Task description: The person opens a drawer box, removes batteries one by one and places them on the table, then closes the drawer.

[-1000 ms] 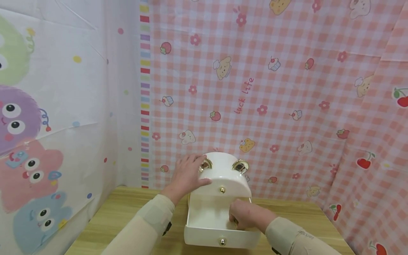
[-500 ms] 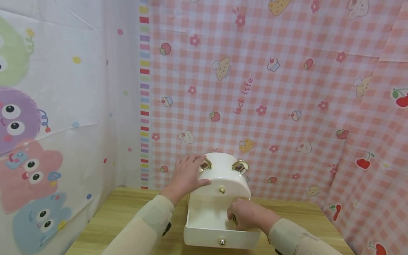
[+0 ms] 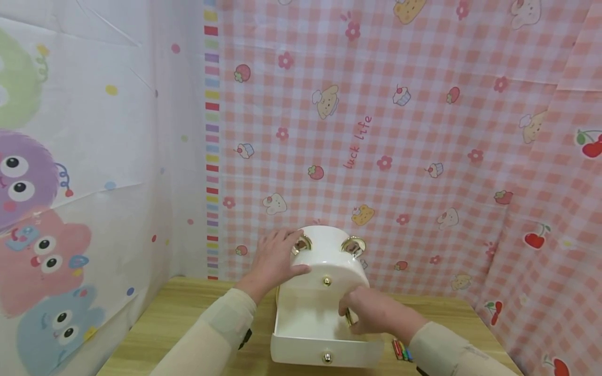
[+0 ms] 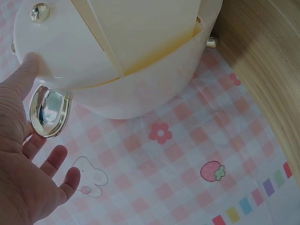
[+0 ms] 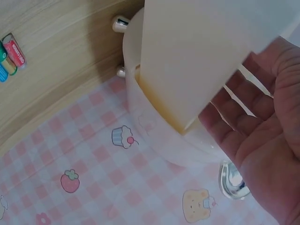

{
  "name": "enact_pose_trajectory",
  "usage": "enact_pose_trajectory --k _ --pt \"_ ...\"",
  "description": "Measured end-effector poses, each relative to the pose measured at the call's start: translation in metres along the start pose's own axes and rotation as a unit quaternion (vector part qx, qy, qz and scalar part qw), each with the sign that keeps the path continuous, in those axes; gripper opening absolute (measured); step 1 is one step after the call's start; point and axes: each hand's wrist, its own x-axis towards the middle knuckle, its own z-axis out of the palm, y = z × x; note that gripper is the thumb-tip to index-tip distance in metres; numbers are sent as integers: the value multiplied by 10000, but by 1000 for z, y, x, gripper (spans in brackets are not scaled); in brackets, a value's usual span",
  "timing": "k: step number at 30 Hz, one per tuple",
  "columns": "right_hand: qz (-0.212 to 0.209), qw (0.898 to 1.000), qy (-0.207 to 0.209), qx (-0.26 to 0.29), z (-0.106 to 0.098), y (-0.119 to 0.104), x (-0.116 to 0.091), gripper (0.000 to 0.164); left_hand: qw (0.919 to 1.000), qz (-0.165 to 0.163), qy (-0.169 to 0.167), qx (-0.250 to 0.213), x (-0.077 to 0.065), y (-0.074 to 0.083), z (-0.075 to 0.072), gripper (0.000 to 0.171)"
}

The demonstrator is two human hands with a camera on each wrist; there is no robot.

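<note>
A relaxed left hand (image 3: 277, 259) rests at the left of the white box (image 3: 324, 245) in the head view, apart from a right hand (image 3: 378, 313) curled, its hold unclear, over the box's open drawer (image 3: 305, 350); batteries (image 3: 399, 350) lie to the box's right. The left wrist view shows the thumb (image 4: 24, 74) touching the box's front. In the right wrist view, fingers (image 5: 222, 124) cross the drawer's wall, where pressing down could tip the box forward.

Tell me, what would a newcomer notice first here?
Probably the white box on the table, with shiny gold ears up top and its drawer pulled out below. The left hand touches the box near one ear; the right hand is at the drawer. Pink checked cloth hangs behind.
</note>
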Motion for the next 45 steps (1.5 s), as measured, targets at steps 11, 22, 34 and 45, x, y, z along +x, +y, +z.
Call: enact_pose_trajectory --k 11,22,34,45 --pt "299 9990 303 159 -14 2 -18 34 10000 9 10 42 0 1 1 94" --pt "772 9957 485 150 -34 9 -30 39 10000 7 -21 33 1 0 0 95" --pt "829 9925 895 -71 -51 29 -50 47 9998 153 20 94 2 -2 -2 95" --pt "1546 9845 812 133 -51 46 -66 46 9998 176 79 100 0 -2 0 91"
